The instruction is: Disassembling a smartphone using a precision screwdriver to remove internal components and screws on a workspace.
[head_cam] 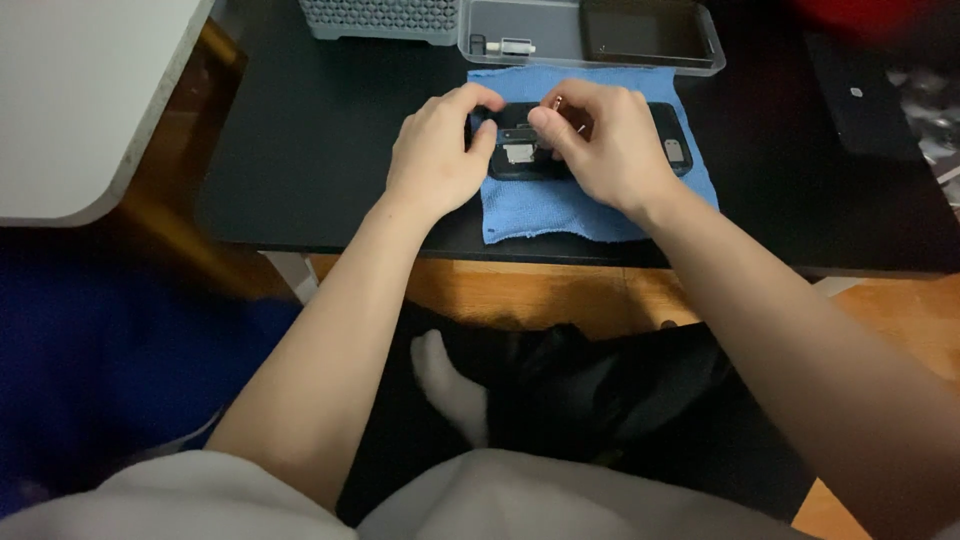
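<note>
Both hands worked on a flat black rectangular device (pixel 585 140), seemingly opened with its insides showing, lying on a blue terry cloth (pixel 590 205) spread on the black desk (pixel 300 150). The left hand (pixel 432 160) braced the device's left end, thumb and fingers curled against it. The right hand (pixel 608 148) sat over the device's middle, thumb and forefinger pinched together on a small thin item, too small to identify. Judged step: fine part work inside the device; any next move would need a steady pinch and a firm brace. Just behind the cloth stood a clear plastic tray (pixel 590 35) holding a dark flat panel and a small white piece; left of it, a grey perforated box (pixel 380 15). No labels could be made out.
</note>
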